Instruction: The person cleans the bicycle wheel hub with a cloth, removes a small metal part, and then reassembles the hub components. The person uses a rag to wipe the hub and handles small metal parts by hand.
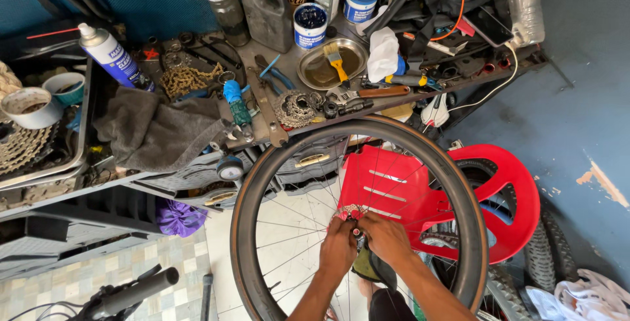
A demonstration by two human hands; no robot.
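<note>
The wheel (359, 222) stands upright in front of the table (262, 130), off any bike, tyre on. Both hands meet at the hub (355, 224): left hand (338, 247) and right hand (386, 239) have their fingers curled tight around it. The hub work looks mid-way; the greasy tray (328, 65) and brush (336, 62) sit unused behind.

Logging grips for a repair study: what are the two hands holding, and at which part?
Both the left hand and right hand grip the black spoked bicycle wheel at its centre hub.
</note>
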